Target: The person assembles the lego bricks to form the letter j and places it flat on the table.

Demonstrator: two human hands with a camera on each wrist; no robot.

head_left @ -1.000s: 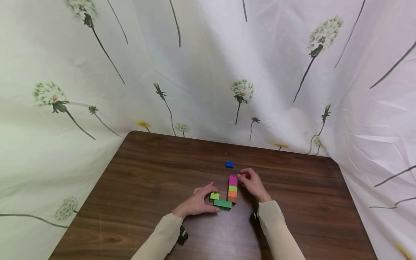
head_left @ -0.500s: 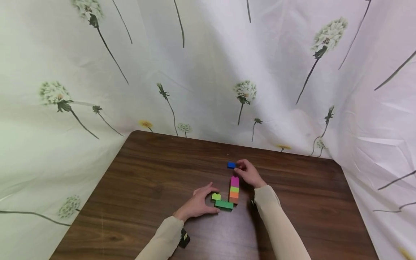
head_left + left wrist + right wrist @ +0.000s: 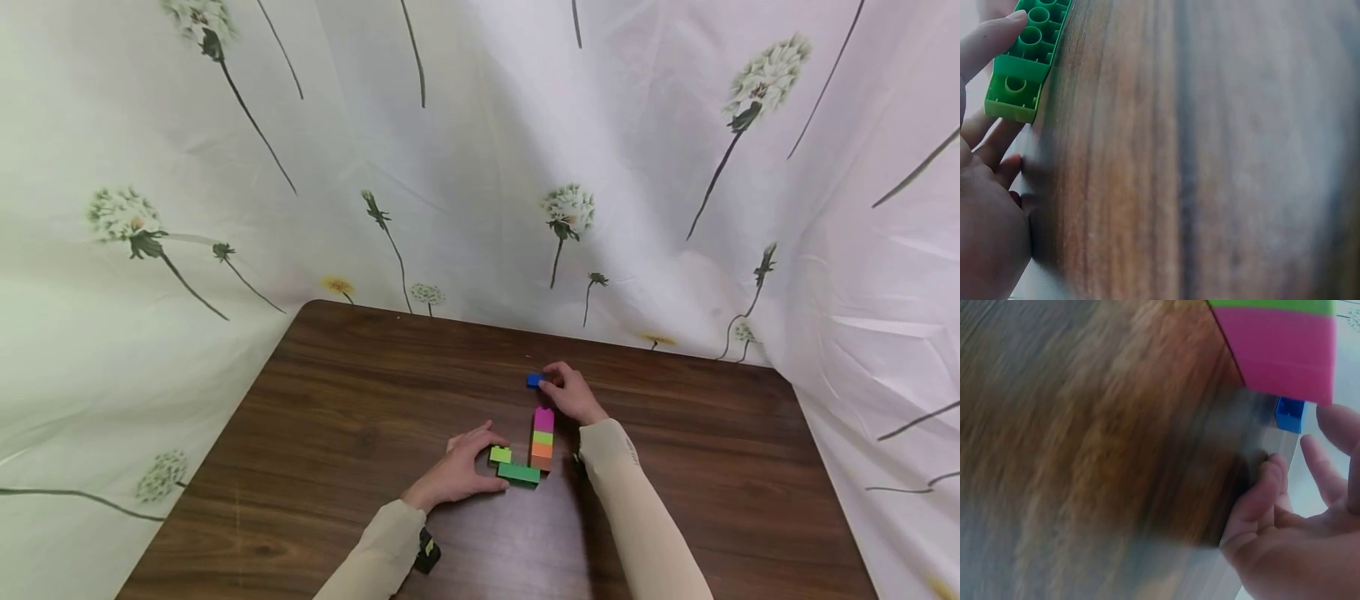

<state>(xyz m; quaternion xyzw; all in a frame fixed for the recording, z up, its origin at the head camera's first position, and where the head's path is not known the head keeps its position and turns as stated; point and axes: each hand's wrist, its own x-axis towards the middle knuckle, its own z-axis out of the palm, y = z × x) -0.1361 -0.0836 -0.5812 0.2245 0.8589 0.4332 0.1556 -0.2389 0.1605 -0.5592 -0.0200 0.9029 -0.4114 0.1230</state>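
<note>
My left hand [image 3: 457,471] spans a dark green toy building brick [image 3: 519,475] joined to a lime brick [image 3: 500,455]. In the left wrist view its thumb [image 3: 997,37] touches the dark green brick, with fingers behind the lime one; hollow undersides face that camera. Close to the right end of a small blue brick [image 3: 533,380] is my right hand [image 3: 576,396], thumb and forefinger apart; in the right wrist view a narrow gap shows between fingertips and the blue brick [image 3: 1289,415]. A row of pink [image 3: 543,419], lime, orange and brown bricks lies beside the dark green brick.
The bricks lie on a dark wood-grain table [image 3: 360,400]. A pale curtain [image 3: 480,167] printed with dandelions hangs behind it and at both sides. Dark wrist devices [image 3: 427,552] sit below the sleeves.
My right hand has moved from beside the pink brick, away from me, to the right end of the blue brick. My left hand stays at the green bricks.
</note>
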